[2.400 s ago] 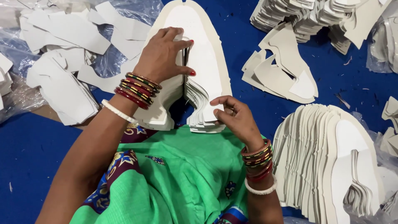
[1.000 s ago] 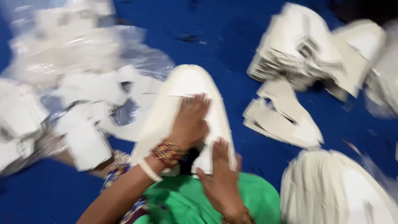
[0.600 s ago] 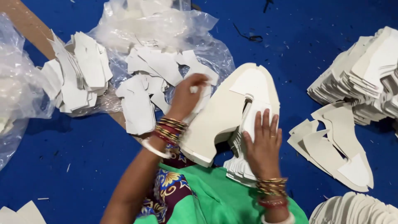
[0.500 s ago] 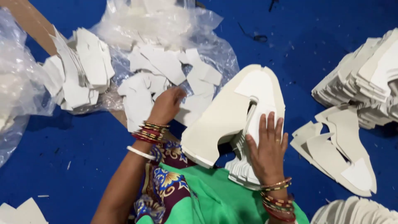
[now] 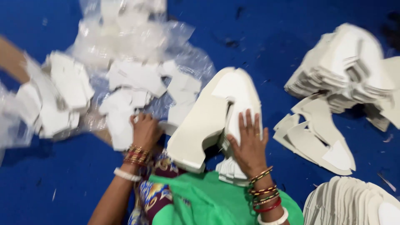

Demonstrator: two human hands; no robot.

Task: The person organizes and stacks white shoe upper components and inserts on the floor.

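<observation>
"Two hands, where are they?"

"Seen from above. Left hand [image 5: 144, 130] reaches up and left over the blue floor [image 5: 62, 179] into a heap of small white offcuts [image 5: 137, 83] lying on clear plastic sheeting [image 5: 183, 54]. Its fingers are curled at the edge of one scrap; blur hides whether they have closed on it. Right hand [image 5: 249, 143] lies flat, fingers spread, on a stack of white cut shapes [image 5: 216, 121] propped at the lap."

"Which way does that stack run?"

"Its long axis goes from lower left to upper right, away from the body. The right hand is on it; the left is well apart, to its left."

"Changed from half a second ago?"

"Hardly. The left hand has gone slightly further into the scraps. A second ago both hands pressed the stack."

"Anything else?"

"More stacks of cut shapes [image 5: 346, 66] lie at the right."
</observation>
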